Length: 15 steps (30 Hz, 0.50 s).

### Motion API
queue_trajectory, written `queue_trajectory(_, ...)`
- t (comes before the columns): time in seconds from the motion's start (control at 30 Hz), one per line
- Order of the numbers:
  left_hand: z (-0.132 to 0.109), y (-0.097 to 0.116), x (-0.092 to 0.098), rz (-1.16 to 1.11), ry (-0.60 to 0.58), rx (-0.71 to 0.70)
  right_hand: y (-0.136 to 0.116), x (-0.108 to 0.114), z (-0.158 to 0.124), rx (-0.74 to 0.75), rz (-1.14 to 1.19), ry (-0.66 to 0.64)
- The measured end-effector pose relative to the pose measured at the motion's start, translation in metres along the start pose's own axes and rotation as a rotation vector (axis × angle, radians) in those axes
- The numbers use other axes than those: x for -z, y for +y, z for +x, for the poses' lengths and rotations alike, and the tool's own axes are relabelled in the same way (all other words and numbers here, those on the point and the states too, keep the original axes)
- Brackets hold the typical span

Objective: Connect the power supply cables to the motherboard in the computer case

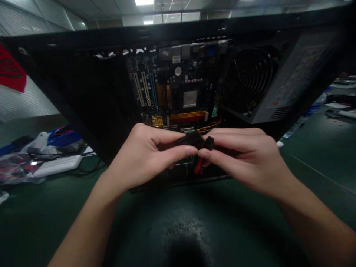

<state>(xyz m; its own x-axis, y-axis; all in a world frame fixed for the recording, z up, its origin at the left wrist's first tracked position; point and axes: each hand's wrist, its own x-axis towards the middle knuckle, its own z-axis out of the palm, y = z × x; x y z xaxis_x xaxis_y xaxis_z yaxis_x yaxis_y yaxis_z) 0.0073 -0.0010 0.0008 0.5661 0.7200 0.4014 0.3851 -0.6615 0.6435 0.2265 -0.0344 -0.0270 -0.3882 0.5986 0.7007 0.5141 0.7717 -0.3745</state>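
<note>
Both my hands meet in front of an open computer case (83, 46). Between thumb and fingers my left hand (147, 152) pinches a dark cable connector (191, 139). My right hand (244, 155) closes on a smaller black connector (209, 143) right beside it. Red and black wires (198, 165) hang below the fingertips. Whether the two connectors are joined, I cannot tell. Behind the hands sits the motherboard (178, 81), with a bare metal square (190, 98) and a memory slot (187, 116). My fingers hide the lower inside of the case.
A power supply (289, 81) with a round fan grille fills the case's right side. On the green table (178, 222), a white power strip (58, 166) and plastic bags (16, 163) lie left. Further items and a clear bottle (294, 124) are at right.
</note>
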Motion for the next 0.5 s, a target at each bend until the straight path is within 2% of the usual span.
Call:
queue_trajectory(0.17, 0.000, 0.000, -0.002, -0.063, 0.137, -0.031, 0.004, 0.003, 0.001, -0.103, 0.035, 0.097)
queue_trajectory(0.27, 0.000, 0.005, -0.003, -0.138, 0.158, -0.030, 0.004, 0.008, 0.001, -0.172, 0.069, 0.145)
queue_trajectory(0.5, 0.004, 0.016, -0.014, -0.288, 0.144, -0.001, -0.004, 0.009, 0.002, -0.073, -0.047, 0.108)
